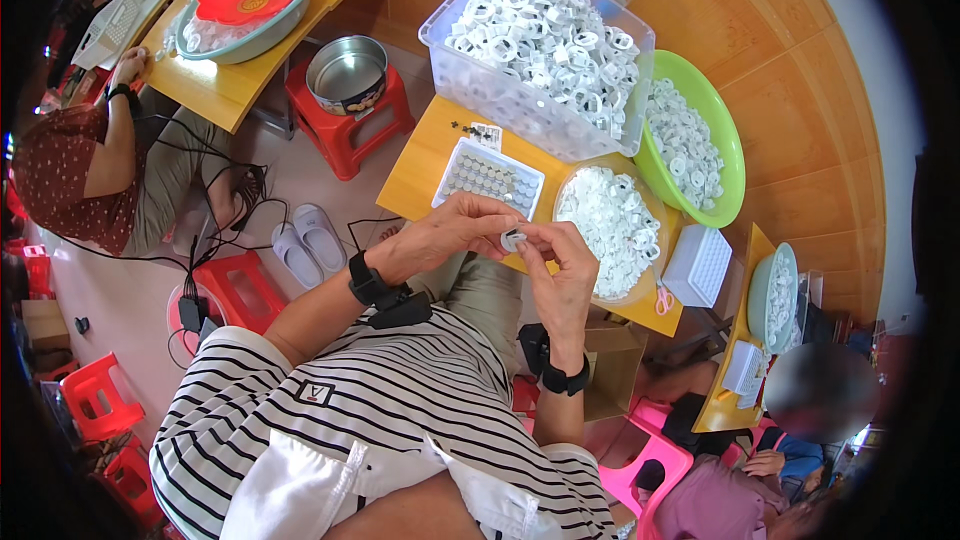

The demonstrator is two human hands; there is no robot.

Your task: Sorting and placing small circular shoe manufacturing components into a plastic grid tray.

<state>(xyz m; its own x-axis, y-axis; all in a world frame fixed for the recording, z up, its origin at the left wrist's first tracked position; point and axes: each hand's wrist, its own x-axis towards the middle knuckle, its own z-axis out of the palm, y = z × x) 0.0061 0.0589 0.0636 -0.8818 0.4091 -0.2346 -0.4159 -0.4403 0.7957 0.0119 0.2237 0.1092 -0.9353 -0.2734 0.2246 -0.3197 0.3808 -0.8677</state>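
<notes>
Between my two hands is a small white plastic part (513,240), roughly ring-shaped with a darker middle. My left hand (462,228) pinches it from one side. From the other side, the thumb and fingers of my right hand (562,258) grip it too. Just beyond my fingers lies a white tray (538,182) with rows of small round silvery pieces. To the right of my hands, a round clear tub (655,275) holds a heap of white plastic parts. A large clear bin (520,120) farther back is piled with white ring-shaped parts.
A lime-green basin (738,180) of similar parts stands right of the bin. Pink-handled scissors (664,299) and a white box-like rack (698,265) are at the table's right edge. A red stool (345,145) carries a metal pot (347,73). Other people sit at left and lower right.
</notes>
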